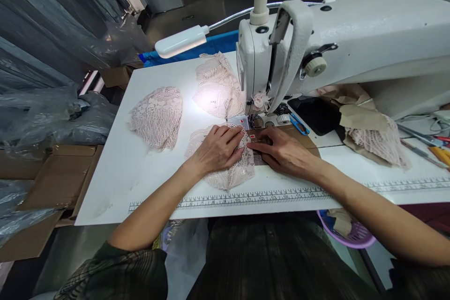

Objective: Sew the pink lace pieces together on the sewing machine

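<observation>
A pale pink lace piece (pixel 230 176) lies by the sewing machine's presser foot (pixel 256 122), partly covered by my hands. My left hand (pixel 221 145) rests flat on it with the fingers stretched forward. At the lace's right edge, my right hand (pixel 281 150) has its fingers bent, with the thumb and index finger pinched at the border. The needle tip is too small to make out. Another lace piece (pixel 214 93) sits behind, under the lamp's bright spot, and a folded lace piece (pixel 158 117) lies further left.
The white sewing machine (pixel 369 33) fills the back right, with a lamp (pixel 183 41) at its left. A black phone (pixel 318 115), blue thread snips (pixel 298 124), lace scraps (pixel 376 136) and scissors (pixel 418 136) lie to the right. A purple basket (pixel 355 239) stands below the table edge.
</observation>
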A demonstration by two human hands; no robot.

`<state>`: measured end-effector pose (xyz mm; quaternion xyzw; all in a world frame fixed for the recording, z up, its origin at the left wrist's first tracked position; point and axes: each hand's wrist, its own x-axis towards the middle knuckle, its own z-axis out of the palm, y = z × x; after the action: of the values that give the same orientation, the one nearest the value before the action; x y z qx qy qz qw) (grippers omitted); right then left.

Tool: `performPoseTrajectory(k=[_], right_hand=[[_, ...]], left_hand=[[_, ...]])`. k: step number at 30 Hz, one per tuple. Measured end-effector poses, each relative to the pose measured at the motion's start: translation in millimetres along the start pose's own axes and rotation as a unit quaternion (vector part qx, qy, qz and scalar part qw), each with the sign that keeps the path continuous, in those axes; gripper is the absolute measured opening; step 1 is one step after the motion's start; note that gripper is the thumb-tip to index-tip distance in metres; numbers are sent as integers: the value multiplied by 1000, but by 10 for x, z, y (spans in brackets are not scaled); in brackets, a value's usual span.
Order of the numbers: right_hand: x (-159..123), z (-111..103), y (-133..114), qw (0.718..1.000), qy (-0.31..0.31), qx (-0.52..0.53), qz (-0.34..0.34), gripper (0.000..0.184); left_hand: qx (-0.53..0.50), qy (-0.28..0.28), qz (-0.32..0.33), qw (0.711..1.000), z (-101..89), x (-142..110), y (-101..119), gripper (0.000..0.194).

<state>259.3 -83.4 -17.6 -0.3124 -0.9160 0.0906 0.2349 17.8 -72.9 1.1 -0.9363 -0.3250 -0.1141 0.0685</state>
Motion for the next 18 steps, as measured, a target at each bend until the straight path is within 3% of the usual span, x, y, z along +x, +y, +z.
performPoseTrajectory(k=[5, 12, 18], right_hand=[[2, 0, -5, 1000, 1, -2, -1, 36], [5, -22, -48, 999, -15, -29, 6, 33], [26, -45, -80, 998, -22, -53, 26, 30]], left_hand=[[-17, -6, -9, 1000, 25, 2, -2, 37], [-87, -6, -101, 991, -36, 37, 109, 39], [-92, -30, -23, 995, 27, 178, -31, 41]])
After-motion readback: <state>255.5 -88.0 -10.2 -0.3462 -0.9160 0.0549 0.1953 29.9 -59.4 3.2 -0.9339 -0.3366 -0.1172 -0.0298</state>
